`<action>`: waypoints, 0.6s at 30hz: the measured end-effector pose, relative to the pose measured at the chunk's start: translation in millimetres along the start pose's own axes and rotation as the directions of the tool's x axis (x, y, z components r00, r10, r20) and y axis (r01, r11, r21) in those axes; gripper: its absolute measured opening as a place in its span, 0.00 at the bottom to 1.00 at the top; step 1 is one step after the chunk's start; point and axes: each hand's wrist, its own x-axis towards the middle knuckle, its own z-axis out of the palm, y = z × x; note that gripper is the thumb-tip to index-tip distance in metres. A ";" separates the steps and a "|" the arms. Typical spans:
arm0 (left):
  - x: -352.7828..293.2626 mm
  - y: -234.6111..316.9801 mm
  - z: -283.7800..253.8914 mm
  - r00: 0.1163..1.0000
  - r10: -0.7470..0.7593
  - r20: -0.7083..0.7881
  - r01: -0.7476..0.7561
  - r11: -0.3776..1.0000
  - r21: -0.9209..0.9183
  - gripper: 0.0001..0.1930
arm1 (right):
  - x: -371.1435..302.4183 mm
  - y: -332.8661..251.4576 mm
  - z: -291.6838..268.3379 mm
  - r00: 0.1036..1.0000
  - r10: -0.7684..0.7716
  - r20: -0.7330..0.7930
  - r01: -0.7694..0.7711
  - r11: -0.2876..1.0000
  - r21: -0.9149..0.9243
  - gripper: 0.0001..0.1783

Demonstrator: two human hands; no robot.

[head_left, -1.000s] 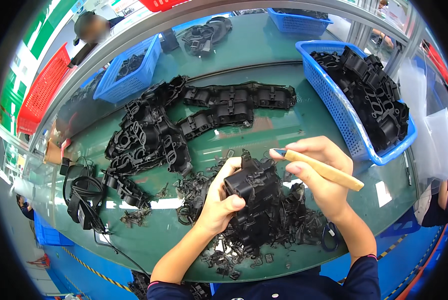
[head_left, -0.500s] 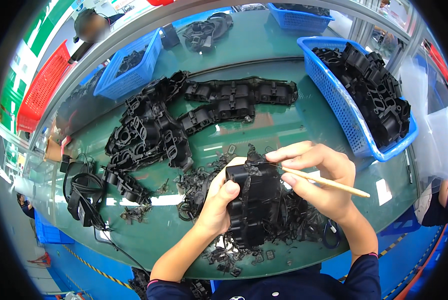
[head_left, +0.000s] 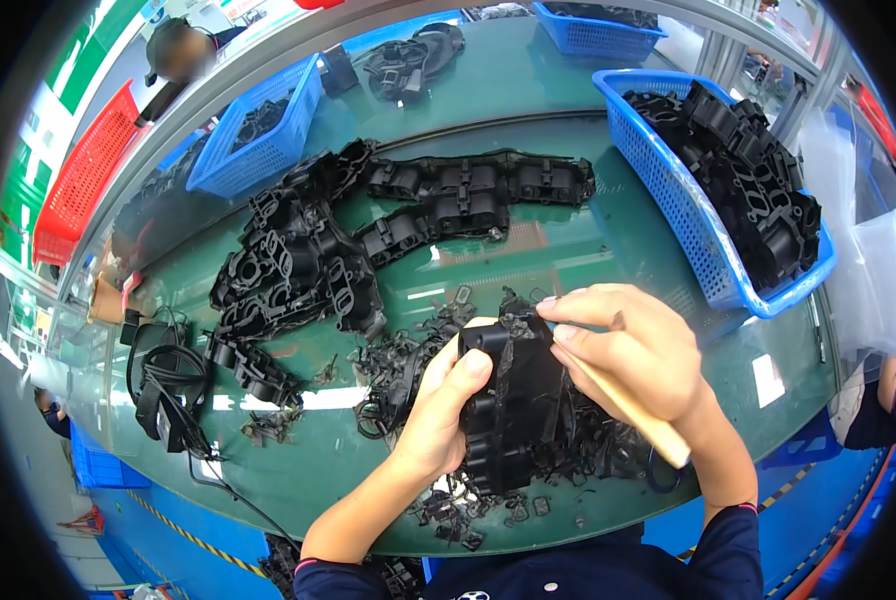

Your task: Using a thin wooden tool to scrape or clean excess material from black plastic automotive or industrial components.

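A black moulded plastic part (head_left: pixel 514 400) with ribs and round bosses is tilted upright over the table in front of me. My left hand (head_left: pixel 438 410) is closed round its left side, thumb on the front face. At the part's upper end, my right hand (head_left: pixel 636 345) pinches a thin light-wood stick tool (head_left: pixel 640 412) against it; the tool's tip is hidden by the fingers and the part. Around and beneath the part lie black plastic scraps (head_left: pixel 393 365), some of them small loops and frames.
More black moulded parts (head_left: pixel 298 255) lie heaped at the far left, with others (head_left: pixel 468 190) in rows beyond. A blue basket (head_left: pixel 673 205) full of parts stands at right, another blue basket (head_left: pixel 273 140) at far left. A black cable (head_left: pixel 173 375) coils near the left edge.
The stick has swung so its rear end points lower and more toward me. My right hand has turned with it, fingers still at the part's upper end. The part has shifted slightly right.
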 end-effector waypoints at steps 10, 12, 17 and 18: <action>-0.9 4.6 -2.5 0.988 -0.096 0.125 0.076 0.985 0.153 0.20 | 4.6 29.5 -30.0 0.956 0.099 -0.275 -0.171 0.953 -0.251 0.05; -0.4 6.2 -3.3 0.989 -0.096 0.109 0.084 0.990 0.111 0.21 | 10.2 29.5 -42.7 0.844 0.363 -0.394 -0.373 0.926 0.054 0.03; 0.9 9.9 0.1 0.974 0.215 0.074 -0.226 0.881 0.416 0.28 | 6.5 7.7 -34.1 0.783 0.621 0.027 -0.550 0.672 0.496 0.04; 0.1 10.1 0.7 0.949 0.304 0.088 -0.305 0.805 0.508 0.30 | 5.9 3.7 -29.7 0.768 0.636 0.082 -0.571 0.620 0.538 0.04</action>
